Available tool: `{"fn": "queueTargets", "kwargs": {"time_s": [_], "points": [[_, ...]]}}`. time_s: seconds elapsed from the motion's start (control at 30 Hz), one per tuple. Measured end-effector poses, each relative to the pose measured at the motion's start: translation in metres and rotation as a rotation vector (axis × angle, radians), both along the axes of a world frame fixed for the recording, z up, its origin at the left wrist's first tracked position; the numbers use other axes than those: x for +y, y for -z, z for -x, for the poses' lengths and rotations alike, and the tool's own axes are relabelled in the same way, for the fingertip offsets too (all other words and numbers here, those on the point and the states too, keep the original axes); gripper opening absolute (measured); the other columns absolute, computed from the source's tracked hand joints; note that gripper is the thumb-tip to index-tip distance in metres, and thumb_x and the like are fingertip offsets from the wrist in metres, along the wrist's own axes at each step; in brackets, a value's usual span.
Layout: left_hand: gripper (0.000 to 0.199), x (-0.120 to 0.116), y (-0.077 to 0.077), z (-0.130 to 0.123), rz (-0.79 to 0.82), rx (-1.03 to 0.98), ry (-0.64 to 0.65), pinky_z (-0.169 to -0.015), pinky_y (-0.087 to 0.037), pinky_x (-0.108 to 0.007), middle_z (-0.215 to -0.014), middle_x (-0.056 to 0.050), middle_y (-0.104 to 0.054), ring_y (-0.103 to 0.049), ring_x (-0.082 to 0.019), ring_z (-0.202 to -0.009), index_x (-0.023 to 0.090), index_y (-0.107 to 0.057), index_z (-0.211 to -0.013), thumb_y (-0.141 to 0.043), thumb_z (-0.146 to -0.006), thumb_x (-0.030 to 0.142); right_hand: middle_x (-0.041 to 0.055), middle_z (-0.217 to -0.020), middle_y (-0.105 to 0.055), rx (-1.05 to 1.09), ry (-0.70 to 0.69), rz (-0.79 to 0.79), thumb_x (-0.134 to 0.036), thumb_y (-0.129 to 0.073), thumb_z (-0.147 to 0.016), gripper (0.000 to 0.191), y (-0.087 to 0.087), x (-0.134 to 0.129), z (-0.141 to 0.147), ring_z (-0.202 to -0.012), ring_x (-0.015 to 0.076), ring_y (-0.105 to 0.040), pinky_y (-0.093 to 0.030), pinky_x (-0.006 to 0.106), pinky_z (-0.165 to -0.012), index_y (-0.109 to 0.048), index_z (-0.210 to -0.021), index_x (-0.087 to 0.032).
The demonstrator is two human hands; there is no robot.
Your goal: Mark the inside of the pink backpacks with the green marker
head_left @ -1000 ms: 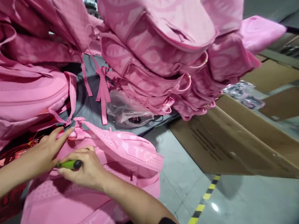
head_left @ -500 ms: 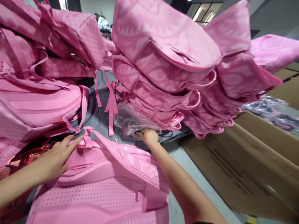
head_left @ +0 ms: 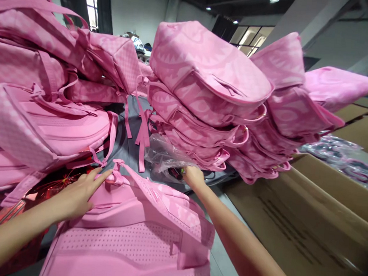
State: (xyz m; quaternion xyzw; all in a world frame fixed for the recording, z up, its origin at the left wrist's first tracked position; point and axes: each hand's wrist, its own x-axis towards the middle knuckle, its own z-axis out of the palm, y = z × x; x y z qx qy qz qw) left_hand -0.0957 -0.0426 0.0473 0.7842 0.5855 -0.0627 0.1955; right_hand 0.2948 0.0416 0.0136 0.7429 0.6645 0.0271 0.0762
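A pink backpack (head_left: 121,239) lies with its perforated back panel and straps facing up, directly in front of me. My left hand (head_left: 82,194) rests on its top edge beside the carry handle, fingers stretched out. Beyond the backpack, my right hand (head_left: 195,177) is closed at a clear plastic bag (head_left: 162,155) on the dark table cover. Something small and dark shows by its fingertips, with a speck of green, too hidden to name. The bag lies at the foot of a stack of pink patterned backpacks (head_left: 208,67).
More pink backpacks (head_left: 45,123) are heaped on the left, with red shiny packaging (head_left: 49,189) below them. A second stack (head_left: 288,103) rises at the right. An open cardboard box (head_left: 292,223) stands right of the table, near clear-wrapped items (head_left: 345,155).
The view has tilted up slightly, so everything sits lower. My right hand is still at the plastic bag, where more of a dark thing now shows. My left hand stays on the backpack.
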Motion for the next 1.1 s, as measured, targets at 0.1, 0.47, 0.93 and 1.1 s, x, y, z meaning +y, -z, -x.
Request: {"fn": "queueTargets", "kwargs": {"time_s": [0.1, 0.47, 0.93, 1.1], "points": [[0.097, -0.001, -0.001, 0.002, -0.001, -0.091, 0.000, -0.117, -0.034, -0.049, -0.165, -0.012, -0.015, -0.026, -0.034, -0.149, 0.030, -0.017, -0.158, -0.059, -0.073, 0.010, 0.0122, -0.099, -0.074, -0.010, -0.040, -0.069, -0.009, -0.055, -0.089, 0.021, -0.023, -0.034, -0.003, -0.096, 0.0239, -0.070, -0.053, 0.031, -0.077, -0.073, -0.099, -0.014], [0.053, -0.035, -0.047, -0.079, 0.450, -1.263, -0.313, -0.047, -0.049, -0.021, -0.075, -0.002, -0.063, -0.062, -0.013, -0.057, 0.015, -0.060, -0.100, -0.061, -0.079, 0.064, 0.0110, -0.094, -0.075, 0.502, -1.077, -0.824, -0.007, -0.052, -0.091, 0.022, -0.067, -0.135, 0.100, -0.091, 0.0213, -0.069, -0.058, 0.035, -0.080, -0.066, -0.105, -0.016], [0.052, -0.030, -0.029, -0.060, 0.210, -1.221, -0.577, -0.050, -0.051, -0.023, -0.068, -0.002, -0.070, -0.073, -0.023, -0.065, 0.018, -0.054, -0.101, -0.076, -0.069, 0.051, 0.0017, -0.054, -0.061, 0.300, -0.584, -0.587, -0.004, -0.050, -0.083, 0.031, -0.001, -0.049, -0.017, -0.052, 0.0150, -0.062, -0.048, 0.024, -0.049, -0.056, -0.058, -0.022], [0.045, -0.037, 0.006, -0.047, 0.057, -1.251, -0.597, -0.065, -0.059, -0.024, -0.073, 0.005, -0.065, -0.067, -0.013, -0.066, 0.022, -0.052, -0.089, -0.079, -0.070, 0.052, -0.0036, -0.056, -0.059, 0.361, -0.454, -0.634, -0.009, -0.053, -0.087, 0.029, 0.013, 0.008, -0.011, -0.056, 0.0108, -0.063, -0.052, 0.021, -0.059, -0.056, -0.061, -0.020]]}}
